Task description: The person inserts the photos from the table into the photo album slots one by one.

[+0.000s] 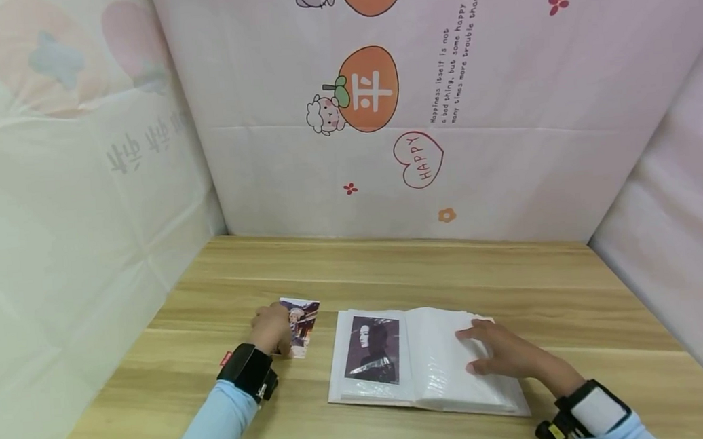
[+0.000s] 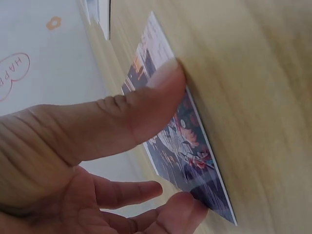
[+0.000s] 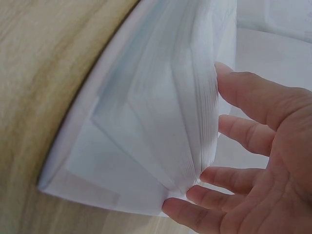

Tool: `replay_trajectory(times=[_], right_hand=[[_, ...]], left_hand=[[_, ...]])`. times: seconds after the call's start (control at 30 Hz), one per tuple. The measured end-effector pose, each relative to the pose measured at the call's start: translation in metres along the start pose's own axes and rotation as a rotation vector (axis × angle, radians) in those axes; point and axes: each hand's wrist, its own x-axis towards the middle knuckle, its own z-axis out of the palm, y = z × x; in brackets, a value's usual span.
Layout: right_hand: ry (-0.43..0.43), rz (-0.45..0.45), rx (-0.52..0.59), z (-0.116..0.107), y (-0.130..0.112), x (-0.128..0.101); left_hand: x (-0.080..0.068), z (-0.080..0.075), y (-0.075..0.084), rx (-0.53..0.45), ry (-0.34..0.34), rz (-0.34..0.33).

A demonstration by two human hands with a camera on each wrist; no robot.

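Observation:
A photo album lies spread on the table, with a dark portrait print in its left page and a white sleeve on the right. To its left is a loose colour photo, which my left hand partly covers. In the left wrist view my thumb presses along one white edge of the photo, while fingertips touch near its corner. My right hand rests at the album's right side. In the right wrist view, loosely spread fingers touch the edges of the stacked pages.
The wooden table is bounded by a printed white cloth at the back and white cloths at both sides. A small red tag shows beside the left wrist. Camera straps circle both wrists.

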Motion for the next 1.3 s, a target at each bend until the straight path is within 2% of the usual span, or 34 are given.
replay_trajectory(times=[0.2,0.33,0.57,0.67,0.8,0.97,1.1,1.2,1.3], right_hand=[[0.006,0.001,-0.003,0.0,-0.001,-0.001],[0.004,0.009,-0.011,0.0,-0.001,-0.001],[0.001,0.003,-0.01,-0.001,-0.003,-0.001],[0.004,-0.001,-0.011,-0.001,-0.003,-0.001],[0.006,-0.012,-0.008,0.0,-0.003,-0.002],[0.007,-0.015,-0.011,0.001,-0.002,-0.002],[0.003,-0.003,-0.005,0.001,-0.002,-0.002],[0.002,0.001,0.004,0.001,-0.001,-0.002],[0.006,-0.008,0.0,0.001,0.0,-0.002]], left_hand=[[0.007,-0.001,-0.005,-0.008,-0.01,-0.033],[0.009,0.0,-0.012,-0.018,-0.01,-0.004],[0.005,-0.004,-0.02,-0.176,-0.062,0.029],[0.005,-0.005,-0.019,-0.149,-0.067,0.041],[0.004,-0.005,-0.018,-0.096,-0.039,0.025],[0.004,-0.002,-0.019,-0.129,0.008,-0.029],[0.005,0.001,-0.018,-0.095,0.044,-0.033],[0.007,0.005,-0.015,-0.097,0.075,-0.064],[0.009,0.006,-0.014,-0.124,0.08,-0.101]])
